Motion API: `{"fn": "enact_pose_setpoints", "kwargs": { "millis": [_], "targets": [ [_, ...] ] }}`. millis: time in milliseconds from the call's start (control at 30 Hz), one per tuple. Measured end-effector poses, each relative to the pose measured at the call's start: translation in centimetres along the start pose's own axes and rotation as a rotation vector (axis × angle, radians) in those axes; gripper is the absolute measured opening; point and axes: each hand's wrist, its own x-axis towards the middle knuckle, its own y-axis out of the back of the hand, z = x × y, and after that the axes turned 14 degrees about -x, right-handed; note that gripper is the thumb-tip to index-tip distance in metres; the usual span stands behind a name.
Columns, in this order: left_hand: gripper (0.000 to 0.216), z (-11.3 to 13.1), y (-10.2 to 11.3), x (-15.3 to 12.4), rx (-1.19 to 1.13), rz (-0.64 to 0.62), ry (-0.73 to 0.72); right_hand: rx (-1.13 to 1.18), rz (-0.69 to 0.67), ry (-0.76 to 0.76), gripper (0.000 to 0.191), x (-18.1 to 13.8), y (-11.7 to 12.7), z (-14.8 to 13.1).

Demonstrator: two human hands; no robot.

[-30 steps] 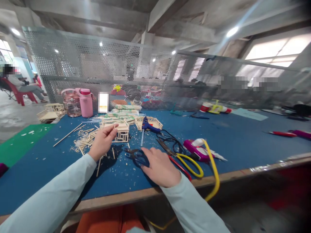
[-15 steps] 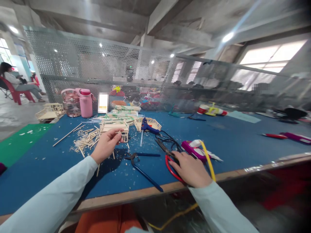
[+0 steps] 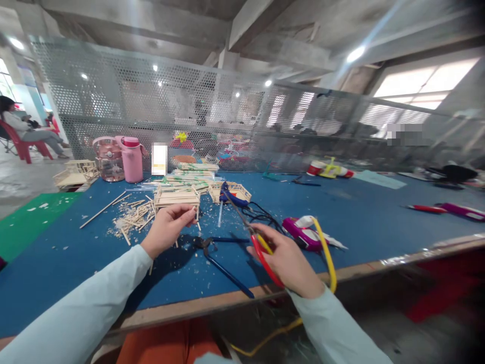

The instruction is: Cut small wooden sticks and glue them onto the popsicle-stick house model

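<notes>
My left hand (image 3: 170, 226) is closed in a pinch on a small pale wooden stick piece (image 3: 194, 209), most of it hidden by the fingers. Just behind it stands a small model frame of wooden sticks (image 3: 176, 196). My right hand (image 3: 291, 260) grips red-handled scissors (image 3: 260, 253) above the table, their blades pointing away and to the left. Between my hands, blue-handled pliers (image 3: 227, 270) lie with handles spread. A blue glue gun (image 3: 233, 196) rests against a second wooden frame (image 3: 245, 191) farther back.
Loose sticks and scraps (image 3: 134, 217) litter the left of the blue table (image 3: 364, 227). A pink bottle (image 3: 131, 161) and bundled sticks (image 3: 193, 174) stand or lie toward the mesh partition (image 3: 151, 101). A purple-and-white tool (image 3: 303, 235) with a yellow band lies right.
My right hand has taken hold of the scissors and raised them off the table, the blades now angled up. My left hand has shifted slightly, still pinching.
</notes>
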Motion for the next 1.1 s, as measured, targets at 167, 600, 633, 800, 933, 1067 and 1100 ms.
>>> {"fn": "enact_pose_setpoints", "kwargs": {
  "millis": [167, 600, 633, 800, 933, 1067, 1100],
  "targets": [
    [0.025, 0.4, -0.3, -0.3, -0.004, 0.041, -0.016, 0.141, -0.004, 0.208, 0.051, 1.7, -2.3, -3.6],
    [0.013, 0.2, -0.1, -0.7, 0.108, 0.029, -0.184, -0.036, 0.051, 0.361, 0.044, 2.1, -3.1, -7.0],
    [0.014, 0.1, 0.0, -0.8, 0.126, 0.030, -0.198, -0.030, 0.058, 0.363, 0.045, 2.0, -3.1, -7.1],
    [0.017, 0.4, -0.1, -0.9, 0.162, 0.042, -0.213, 0.027, 0.067, 0.402, 0.042, 2.0, -3.5, -7.1],
    [0.017, 0.8, -0.1, -1.0, 0.165, 0.037, -0.212, 0.043, 0.072, 0.426, 0.040, 2.0, -3.6, -7.1],
    [0.016, 1.1, 0.1, -1.0, 0.233, -0.026, -0.246, -0.021, 0.110, 0.418, 0.040, 1.9, -3.5, -7.0],
    [0.016, 1.2, 0.1, -0.9, 0.251, -0.038, -0.256, -0.035, 0.123, 0.417, 0.038, 1.9, -3.5, -7.0]
  ]
}}
